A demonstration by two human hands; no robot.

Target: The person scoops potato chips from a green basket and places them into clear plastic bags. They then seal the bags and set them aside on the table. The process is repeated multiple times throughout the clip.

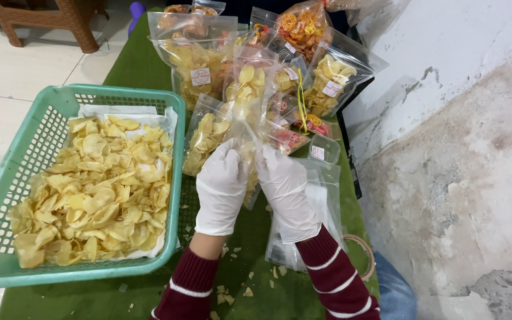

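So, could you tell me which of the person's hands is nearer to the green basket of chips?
Left. The left hand is just beside the green basket's right rim, gripping the clear chip bag. The right hand holds the same bag from its far side, farther from the basket.

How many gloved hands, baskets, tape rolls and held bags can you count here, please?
Gloved hands: 2, left hand and right hand
Green basket of chips: 1
Tape roll: 1
Held bag of chips: 1
Total: 5
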